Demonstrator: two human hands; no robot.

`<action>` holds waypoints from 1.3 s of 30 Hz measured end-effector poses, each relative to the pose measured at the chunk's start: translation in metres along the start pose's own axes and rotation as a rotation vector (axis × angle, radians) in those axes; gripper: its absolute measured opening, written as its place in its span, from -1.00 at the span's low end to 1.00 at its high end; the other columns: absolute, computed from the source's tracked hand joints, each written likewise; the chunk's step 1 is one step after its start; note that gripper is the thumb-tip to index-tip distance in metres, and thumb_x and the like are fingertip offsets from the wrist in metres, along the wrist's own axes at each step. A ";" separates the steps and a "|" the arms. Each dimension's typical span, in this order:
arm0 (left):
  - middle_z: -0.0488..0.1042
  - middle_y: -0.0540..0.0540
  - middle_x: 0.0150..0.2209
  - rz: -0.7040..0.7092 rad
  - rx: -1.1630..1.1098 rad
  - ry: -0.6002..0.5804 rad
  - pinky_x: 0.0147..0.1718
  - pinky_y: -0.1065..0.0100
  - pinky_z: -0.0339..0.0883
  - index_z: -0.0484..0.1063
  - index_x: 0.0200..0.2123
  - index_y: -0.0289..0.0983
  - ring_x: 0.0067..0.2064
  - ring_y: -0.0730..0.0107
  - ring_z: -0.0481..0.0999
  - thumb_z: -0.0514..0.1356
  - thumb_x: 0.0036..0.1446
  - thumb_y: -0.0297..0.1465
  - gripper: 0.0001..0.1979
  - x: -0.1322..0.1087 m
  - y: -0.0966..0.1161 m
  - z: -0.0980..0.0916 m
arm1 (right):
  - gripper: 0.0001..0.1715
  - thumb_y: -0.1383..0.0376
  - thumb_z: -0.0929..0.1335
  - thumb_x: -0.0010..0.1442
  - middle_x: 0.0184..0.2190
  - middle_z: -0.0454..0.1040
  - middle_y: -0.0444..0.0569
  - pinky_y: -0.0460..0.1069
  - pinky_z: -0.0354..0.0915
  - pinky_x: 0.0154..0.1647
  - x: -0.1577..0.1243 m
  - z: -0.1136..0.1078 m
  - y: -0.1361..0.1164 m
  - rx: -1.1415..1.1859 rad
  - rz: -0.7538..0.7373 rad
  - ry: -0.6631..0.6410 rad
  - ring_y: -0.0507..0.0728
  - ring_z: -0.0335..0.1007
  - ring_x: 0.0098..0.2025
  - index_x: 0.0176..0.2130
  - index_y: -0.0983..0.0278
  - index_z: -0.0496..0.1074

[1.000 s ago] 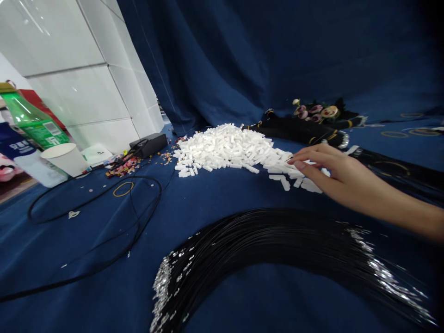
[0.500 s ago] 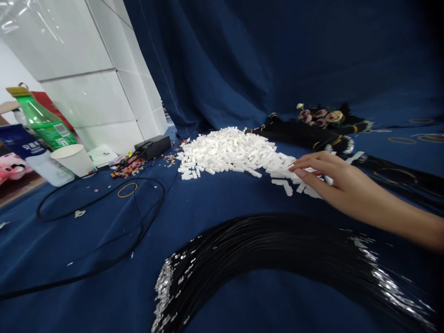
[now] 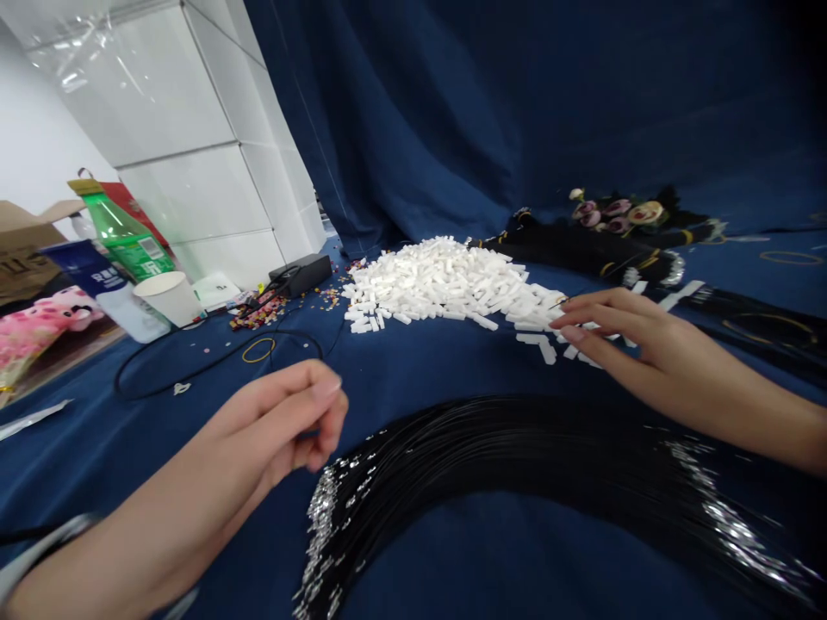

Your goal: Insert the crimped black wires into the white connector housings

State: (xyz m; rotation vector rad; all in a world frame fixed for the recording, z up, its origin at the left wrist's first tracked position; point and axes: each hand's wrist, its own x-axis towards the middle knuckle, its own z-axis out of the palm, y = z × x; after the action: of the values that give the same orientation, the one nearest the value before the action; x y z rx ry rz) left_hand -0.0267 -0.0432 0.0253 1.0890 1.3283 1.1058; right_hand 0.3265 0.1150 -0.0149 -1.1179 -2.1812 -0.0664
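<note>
Well, the right hand (image 3: 652, 357) lies open with its fingers loosely spread, resting at the edge of a heap of small white blocks (image 3: 439, 284) and among the stray pieces. The left hand (image 3: 271, 422) curls with thumb and fingers pressed together, perhaps pinching something thin, though that's hard to tell, just above a fan of black strands (image 3: 504, 439) with silver tips on blue cloth (image 3: 194, 499).
</note>
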 end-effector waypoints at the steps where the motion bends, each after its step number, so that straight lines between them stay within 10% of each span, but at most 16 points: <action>1: 0.46 0.02 -0.45 -0.030 -0.054 0.006 -0.38 0.51 0.40 0.49 -0.50 -0.25 -0.37 0.47 0.42 0.34 0.24 -0.25 -0.71 0.009 0.005 0.005 | -0.34 -0.22 0.17 0.30 -0.08 0.49 0.08 0.18 0.45 -0.01 0.000 0.000 0.000 0.001 0.000 0.002 0.18 0.50 -0.11 -0.17 0.17 0.56; 6: 0.60 -0.05 -0.32 -0.129 -0.136 0.002 -0.23 0.50 0.44 0.63 -0.36 -0.27 -0.26 0.47 0.55 0.30 0.30 -0.38 -0.83 0.045 0.012 0.021 | -0.33 -0.23 0.16 0.30 -0.07 0.50 0.08 0.20 0.46 0.00 0.000 0.001 0.001 -0.005 0.011 -0.006 0.21 0.51 -0.07 -0.17 0.16 0.57; 16: 0.72 -0.05 -0.22 -0.113 -0.063 -0.050 -0.13 0.45 0.45 0.72 -0.31 -0.17 -0.15 0.38 0.64 0.39 0.19 -0.30 -0.90 0.043 0.009 0.019 | -0.29 -0.28 0.16 0.27 -0.06 0.51 0.11 0.19 0.48 -0.07 0.000 0.002 0.004 -0.014 0.024 -0.027 0.27 0.51 0.01 -0.21 0.15 0.57; 23: 0.50 0.10 -0.56 0.013 0.032 0.001 -0.49 0.61 0.25 0.63 -0.50 -0.19 -0.47 0.57 0.41 0.56 -0.17 -0.40 -0.82 0.039 0.014 0.024 | -0.28 -0.32 0.18 0.22 -0.06 0.51 0.07 0.17 0.48 -0.14 0.005 0.000 0.007 -0.041 0.046 -0.035 0.20 0.52 -0.11 -0.18 0.12 0.57; 35: -0.05 0.13 -0.81 -0.124 0.283 -0.164 -0.68 0.38 -0.18 0.19 -0.75 -0.15 -0.69 0.51 -0.16 0.16 0.05 0.30 -0.30 0.026 -0.001 0.010 | -0.52 -0.03 0.27 0.39 -0.35 0.48 -0.09 -0.06 0.38 -0.24 0.026 -0.030 0.018 -0.294 0.266 -0.346 -0.05 0.34 -0.38 -0.10 0.31 0.48; 39: -0.08 0.10 -0.73 0.088 0.330 -0.166 -0.64 0.35 -0.14 0.02 -0.77 -0.16 -0.64 0.47 -0.11 -0.22 -0.08 0.51 -0.16 0.034 -0.004 0.002 | -0.52 -0.04 0.32 0.35 -0.37 0.45 -0.11 -0.08 0.39 -0.26 0.031 -0.018 -0.002 -0.306 0.254 -0.590 -0.06 0.34 -0.37 -0.22 0.34 0.45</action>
State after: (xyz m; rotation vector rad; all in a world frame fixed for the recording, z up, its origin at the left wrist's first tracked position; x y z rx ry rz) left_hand -0.0258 -0.0105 0.0163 1.4605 1.3694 0.8550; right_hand 0.3217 0.1296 0.0179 -1.7571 -2.5697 0.0523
